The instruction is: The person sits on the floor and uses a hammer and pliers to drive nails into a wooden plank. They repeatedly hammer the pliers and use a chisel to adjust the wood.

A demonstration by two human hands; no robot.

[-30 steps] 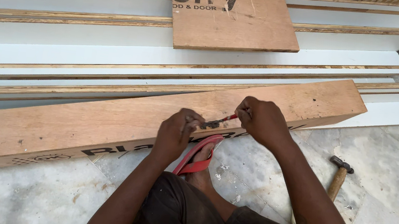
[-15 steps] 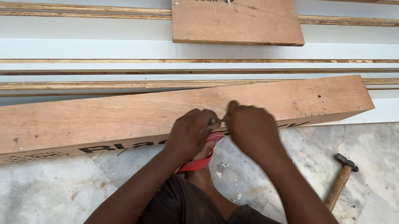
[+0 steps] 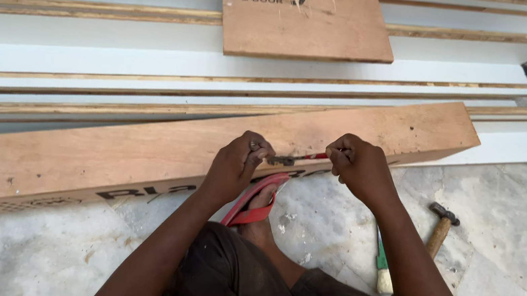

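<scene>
Hands close together at near edge of long plank (image 3: pixel 141 152): left hand (image 3: pixel 237 165) pinching small metal piece (image 3: pixel 279 160) against wood, right hand (image 3: pixel 359 167) gripping thin red tool (image 3: pixel 311 156), apparently steadying it. Hammer (image 3: pixel 440 225) lying apart on floor (image 3: pixel 519 270).

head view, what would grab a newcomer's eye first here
The two hands meet at the centre: the left hand and the right hand hold a small red-handled tool between them, against the long brown plywood board lying across the floor. Behind it rise stacked white boards with a smaller brown panel on top. A hammer lies on the marble floor to the right.
</scene>
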